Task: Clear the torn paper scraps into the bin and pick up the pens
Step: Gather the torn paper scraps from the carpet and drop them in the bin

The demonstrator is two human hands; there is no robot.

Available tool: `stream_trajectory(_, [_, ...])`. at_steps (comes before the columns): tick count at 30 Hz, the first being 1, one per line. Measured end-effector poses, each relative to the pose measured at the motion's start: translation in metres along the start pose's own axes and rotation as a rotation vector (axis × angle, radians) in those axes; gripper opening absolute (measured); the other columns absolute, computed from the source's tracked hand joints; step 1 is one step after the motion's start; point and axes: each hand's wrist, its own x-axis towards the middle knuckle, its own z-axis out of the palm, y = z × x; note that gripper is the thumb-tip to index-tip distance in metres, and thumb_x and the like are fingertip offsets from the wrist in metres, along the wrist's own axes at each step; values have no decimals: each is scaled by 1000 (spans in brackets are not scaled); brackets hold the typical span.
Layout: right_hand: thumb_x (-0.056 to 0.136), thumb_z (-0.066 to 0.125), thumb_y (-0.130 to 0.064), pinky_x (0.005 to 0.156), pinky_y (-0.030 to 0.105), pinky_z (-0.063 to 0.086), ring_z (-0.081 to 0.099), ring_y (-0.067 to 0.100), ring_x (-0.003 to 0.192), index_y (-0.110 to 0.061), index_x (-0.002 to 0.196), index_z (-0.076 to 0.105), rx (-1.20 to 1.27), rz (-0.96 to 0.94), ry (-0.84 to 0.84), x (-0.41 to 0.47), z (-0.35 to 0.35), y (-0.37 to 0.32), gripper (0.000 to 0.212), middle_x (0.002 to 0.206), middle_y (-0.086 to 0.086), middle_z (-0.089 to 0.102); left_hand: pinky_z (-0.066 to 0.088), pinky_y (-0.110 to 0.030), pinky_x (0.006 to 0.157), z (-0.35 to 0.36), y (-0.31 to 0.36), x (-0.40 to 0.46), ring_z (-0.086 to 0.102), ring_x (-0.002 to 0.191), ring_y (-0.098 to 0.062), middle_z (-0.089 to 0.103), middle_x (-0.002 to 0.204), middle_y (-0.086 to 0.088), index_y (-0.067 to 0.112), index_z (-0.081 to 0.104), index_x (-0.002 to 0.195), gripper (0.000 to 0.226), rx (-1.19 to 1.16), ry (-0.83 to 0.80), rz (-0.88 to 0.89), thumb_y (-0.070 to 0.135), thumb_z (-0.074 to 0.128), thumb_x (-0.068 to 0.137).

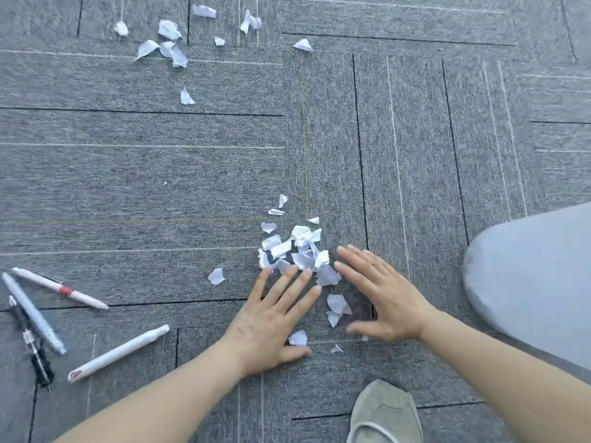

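Note:
A heap of torn white paper scraps (pixel 297 251) lies on the grey carpet in front of me. My left hand (pixel 275 318) lies flat with straight fingers, its tips touching the heap's near edge. My right hand (pixel 380 292) is open beside the heap's right side, fingers spread. A few loose scraps (pixel 337 306) lie between the two hands. More scraps (pixel 172 43) are scattered far away at the upper left. Several pens lie at the left: a white one (pixel 118 353), a white and red one (pixel 60 287), a translucent one (pixel 33 313) and a black one (pixel 30 343). No bin is in view.
My grey shoe (pixel 383 414) stands at the bottom, right of centre. My knee in light grey trousers (pixel 531 282) fills the right side. The carpet tiles (pixel 415 139) stretch out ahead.

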Motion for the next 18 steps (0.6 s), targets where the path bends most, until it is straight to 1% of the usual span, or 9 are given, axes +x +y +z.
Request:
stream_trajectory(2, [78,44,-82,120,49,12,5,28,151,-16,155,13,-137,-142,-119,-11,2,4,106,163,10,8,5,-56,113,-2,0,12,4,146,-28,5,158,-6,19,3,151,88,8,54,-47,64,39,85])
stream_trajectory(4, [77,41,-85,119,50,10,4,28,150,-18,156,11,-226,-235,-195,-20,6,5,108,163,11,7,6,-56,113,-11,-8,21,4,146,-27,7,158,-6,17,7,150,78,1,87,-142,55,36,88])
stream_trajectory(8, [82,37,-80,119,51,7,8,30,150,-21,156,9,-323,-269,-143,-4,17,-8,99,162,12,10,10,-57,113,-26,-28,23,14,144,-27,15,156,-10,17,13,149,72,-74,140,-308,49,37,89])
stream_trajectory(10, [91,37,-70,119,51,4,7,30,150,-23,156,4,-328,-222,-78,17,20,-17,86,163,12,6,11,-58,113,-29,-36,13,13,145,-27,17,156,-10,16,18,148,69,-103,168,-382,50,35,90])
stream_trajectory(12, [98,37,-55,119,48,0,-3,26,150,-27,154,-1,-287,-47,15,39,13,-19,74,162,8,-2,8,-59,114,-30,-45,-2,11,145,-26,14,157,-10,15,19,148,73,-132,161,-448,55,32,88])
stream_trajectory(14, [99,34,-48,119,44,4,-2,22,149,-26,153,6,-171,173,132,48,3,-15,64,162,6,1,7,-59,114,-28,-51,-18,9,146,-27,12,158,-11,14,18,149,83,-123,109,-454,66,29,85])
stream_trajectory(15, [99,34,-47,119,45,7,2,22,149,-25,152,12,-112,231,168,47,-1,-14,61,162,7,6,8,-59,113,-25,-51,-25,7,146,-28,10,158,-11,14,15,149,88,-102,69,-434,71,27,83])
stream_trajectory(16, [98,36,-49,120,46,10,5,23,150,-25,152,16,-77,234,170,42,-2,-13,61,162,9,9,9,-59,113,-23,-51,-30,6,146,-28,8,158,-12,14,12,150,93,-82,32,-411,76,25,80])
stream_trajectory(18, [95,41,-57,119,50,14,4,25,151,-26,153,15,-80,143,91,27,2,-14,71,163,9,8,10,-59,113,-19,-47,-34,2,146,-29,5,159,-12,14,9,151,103,-78,-11,-391,80,31,75])
